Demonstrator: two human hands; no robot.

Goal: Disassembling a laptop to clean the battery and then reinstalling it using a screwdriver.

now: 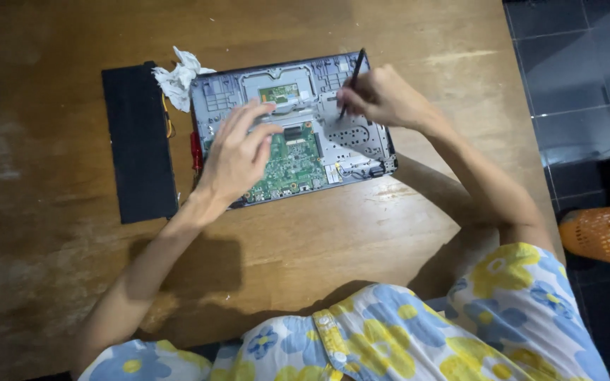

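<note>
The wide wooden table (404, 226), worn and scratched, has much free room in front of the opened laptop base (361, 137), which lies near the far edge with its grey metal frame and green circuit board (292, 166) exposed. A flat black rectangular panel (139, 141) lies to its left, with a crumpled white tissue (178, 77) between them. The left hand (238, 159) rests on the board with fingers spread apart, and the right hand (383, 95) is closed around a thin black tool (352, 79), its tip on the frame.

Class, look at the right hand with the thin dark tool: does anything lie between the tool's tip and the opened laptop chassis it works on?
Nothing visible does. The right hand holds the thin dark tool with its tip down on the grey laptop chassis. The left hand rests apart, over the green circuit board, and the crumpled tissue lies off the corner.
</note>
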